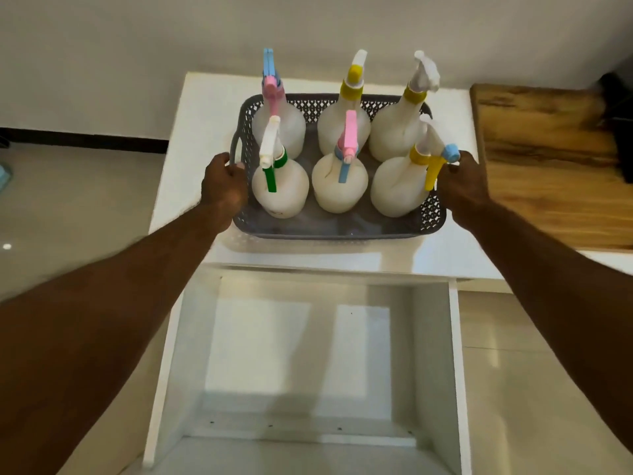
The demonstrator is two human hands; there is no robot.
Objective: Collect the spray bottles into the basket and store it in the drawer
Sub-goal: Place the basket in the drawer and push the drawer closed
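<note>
The left hand (224,186) curls round the left handle of the grey basket (329,231), which sits on the white cabinet top (191,173) holding six spray bottles (280,190) upright; the right hand (462,186) grips its right rim. The open drawer (308,354) lies below.

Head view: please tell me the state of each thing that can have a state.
Drawer: pulled open, nothing inside.
Basket: on the white cabinet top, holding six bottles.
Spray bottles: all upright in the basket.
Left hand: gripping the basket's left handle.
Right hand: gripping the basket's right side.
</note>
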